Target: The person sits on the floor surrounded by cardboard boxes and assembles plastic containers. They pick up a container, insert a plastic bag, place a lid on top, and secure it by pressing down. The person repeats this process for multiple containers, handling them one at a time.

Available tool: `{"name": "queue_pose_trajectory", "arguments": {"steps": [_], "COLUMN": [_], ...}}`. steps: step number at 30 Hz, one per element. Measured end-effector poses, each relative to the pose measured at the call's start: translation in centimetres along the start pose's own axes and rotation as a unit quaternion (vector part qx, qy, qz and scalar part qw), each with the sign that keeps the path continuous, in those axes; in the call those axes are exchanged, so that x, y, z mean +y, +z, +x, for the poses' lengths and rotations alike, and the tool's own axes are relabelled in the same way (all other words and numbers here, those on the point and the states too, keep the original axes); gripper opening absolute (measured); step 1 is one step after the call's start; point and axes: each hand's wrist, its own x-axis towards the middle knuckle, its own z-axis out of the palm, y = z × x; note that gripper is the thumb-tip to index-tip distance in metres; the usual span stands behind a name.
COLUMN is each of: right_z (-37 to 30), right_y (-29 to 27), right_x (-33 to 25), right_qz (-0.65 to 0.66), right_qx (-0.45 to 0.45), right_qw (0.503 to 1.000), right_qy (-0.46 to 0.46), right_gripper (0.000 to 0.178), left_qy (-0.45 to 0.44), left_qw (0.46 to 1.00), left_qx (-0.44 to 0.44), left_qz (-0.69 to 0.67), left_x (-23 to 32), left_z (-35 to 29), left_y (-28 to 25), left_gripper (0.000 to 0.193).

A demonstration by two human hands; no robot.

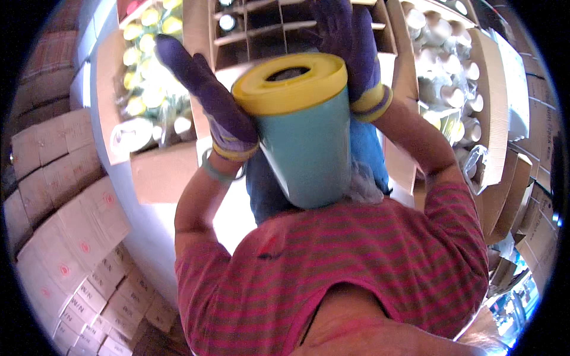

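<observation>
A tapered light-blue bin with a yellow rim lid and a dark round opening stands upright in front of my torso, between my two hands. Both hands wear dark purple gloves with yellow cuffs. My left hand presses its palm against the bin's left side, fingers stretched away up and left. On the other side, my right hand lies along the lid's right edge, its fingers pointing forward and slightly blurred. Clear crumpled plastic shows beside the bin's lower right. The bin's underside is hidden.
Ahead sits a divided carton with a few bottles at its left. Cartons of bottles stand to either side: yellow-capped bottles at left, pale-capped bottles at right. Stacked closed cartons line the left. Cardboard flaps jut out at right.
</observation>
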Motion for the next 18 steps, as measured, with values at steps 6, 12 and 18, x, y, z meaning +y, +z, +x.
{"name": "queue_pose_trajectory", "arguments": {"steps": [6,12,18], "right_z": [0.4,0.4,4.7], "right_y": [-4.9,0.7,-5.3], "right_x": [-9.4,-4.1,-7.8], "right_qz": [0.109,-0.379,-0.124], "right_qx": [-0.030,-0.092,-0.035], "right_qw": [0.964,0.837,0.924], "right_qy": [-0.239,-0.384,-0.359], "right_gripper": [0.069,0.064,0.050], "left_qy": [-0.129,-0.266,-0.111], "left_qw": [0.968,0.937,0.981], "left_qx": [0.194,0.104,0.115], "left_qz": [-0.091,-0.203,-0.114], "left_x": [1.7,-2.3,0.4], "left_z": [1.7,-1.3,2.0], "left_y": [-5.0,-1.5,-6.0], "left_gripper": [0.076,0.068,0.068]}}
